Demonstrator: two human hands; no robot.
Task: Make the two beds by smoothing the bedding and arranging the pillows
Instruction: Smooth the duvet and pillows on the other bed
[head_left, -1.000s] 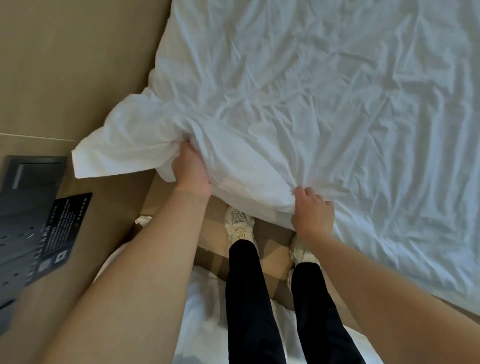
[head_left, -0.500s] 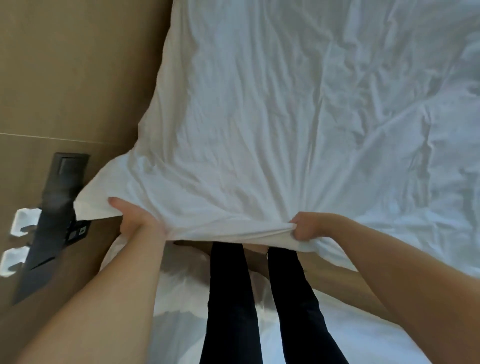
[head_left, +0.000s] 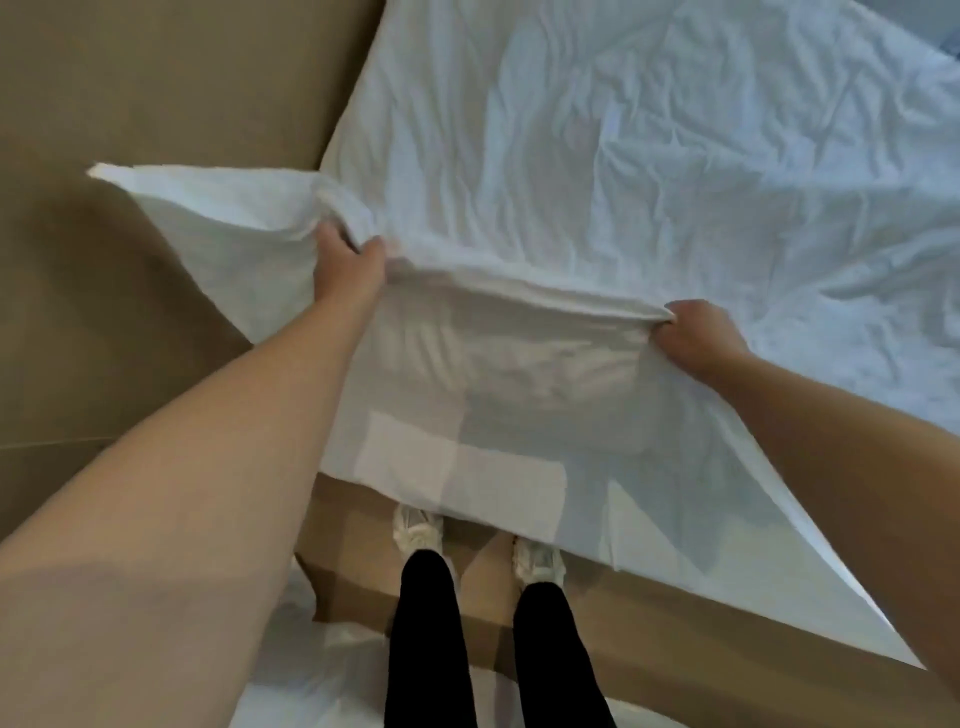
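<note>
Along the bottom edge, rumpled white bedding on either side of two legs in black trousers. Just beyond, white shoes planted on a narrow strip of tan floor.

Hanging over that strip, down to the toes of the shoes, a loose flap of the white sheet, thin enough to show paler patches through it. Held up off the surface by two bare arms reaching forward.

Clamped on the sheet's folded upper edge, the left hand, fingers curled round a bunched ridge of cloth. Well apart from it, at the other end of the same fold, the right hand, closed into a fist and pinching the cloth tight. Between the two, the fold drawn into a taut, nearly straight band, level with both sets of knuckles.

Out to the left of the left hand, a free corner of the sheet jutting into the air in front of the brown wall panel.

Beyond both hands, the rest of the sheet spread flat but heavily creased, filling the top and right of the view. At far left, the panel running alongside the sheet's edge.
</note>
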